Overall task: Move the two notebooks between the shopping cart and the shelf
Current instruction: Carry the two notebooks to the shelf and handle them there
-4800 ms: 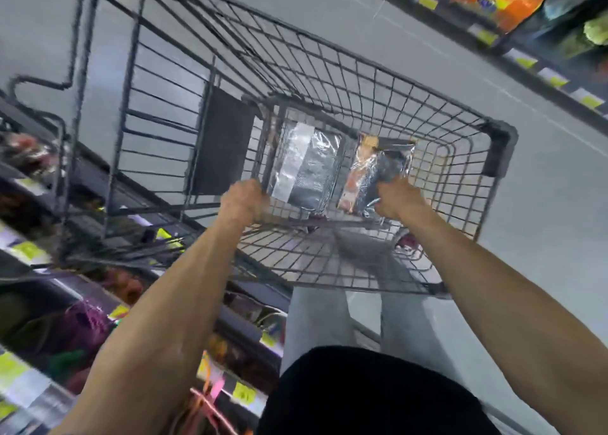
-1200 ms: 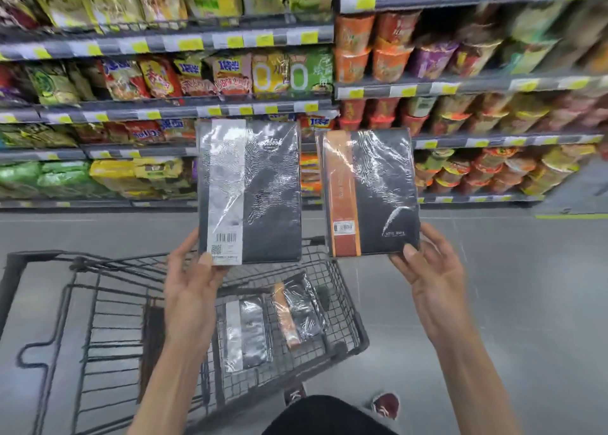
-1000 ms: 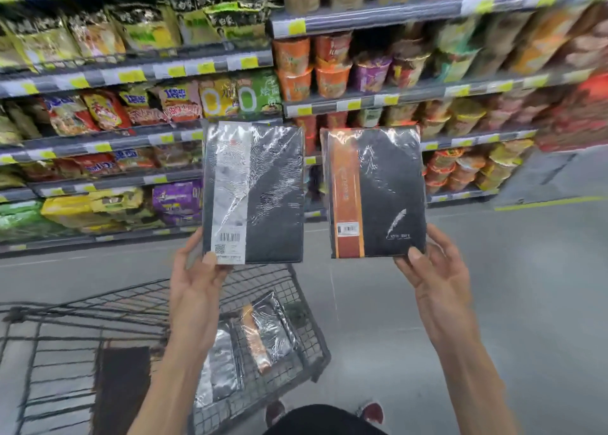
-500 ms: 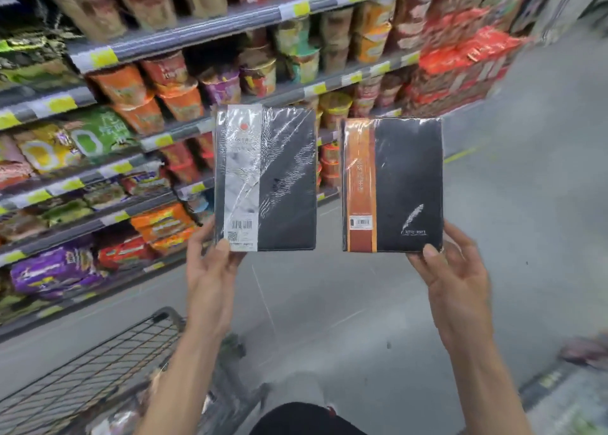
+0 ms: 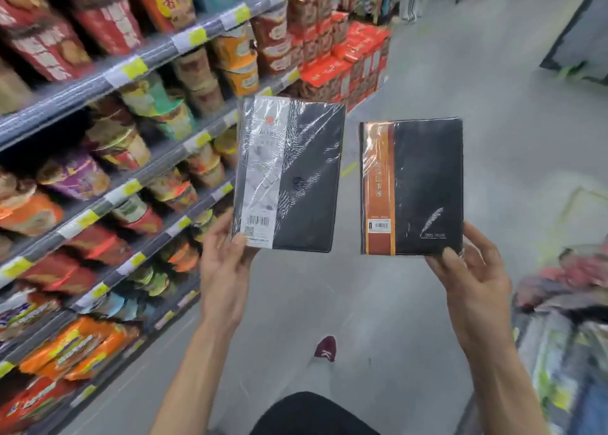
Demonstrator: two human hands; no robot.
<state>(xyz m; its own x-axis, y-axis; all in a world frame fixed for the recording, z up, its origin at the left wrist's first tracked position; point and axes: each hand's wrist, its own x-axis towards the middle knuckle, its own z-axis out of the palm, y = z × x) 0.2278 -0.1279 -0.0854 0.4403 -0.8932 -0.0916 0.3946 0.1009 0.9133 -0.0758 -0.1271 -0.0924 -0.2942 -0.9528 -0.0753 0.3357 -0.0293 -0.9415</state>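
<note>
You have turned away from the cart, which has dropped out of view, and you now face down the aisle with the shelf (image 5: 131, 69) on your left; both notebooks are out of the cart and, I judge, headed for a shelf spot not yet reached. Your left hand (image 5: 223, 270) pinches the white-band notebook (image 5: 296, 178) at its lower left corner, thumb in front, fingers behind. Your right hand (image 5: 473, 276) pinches the orange-band notebook (image 5: 424, 188) likewise at its lower right corner, both upright, side by side, apart.
</note>
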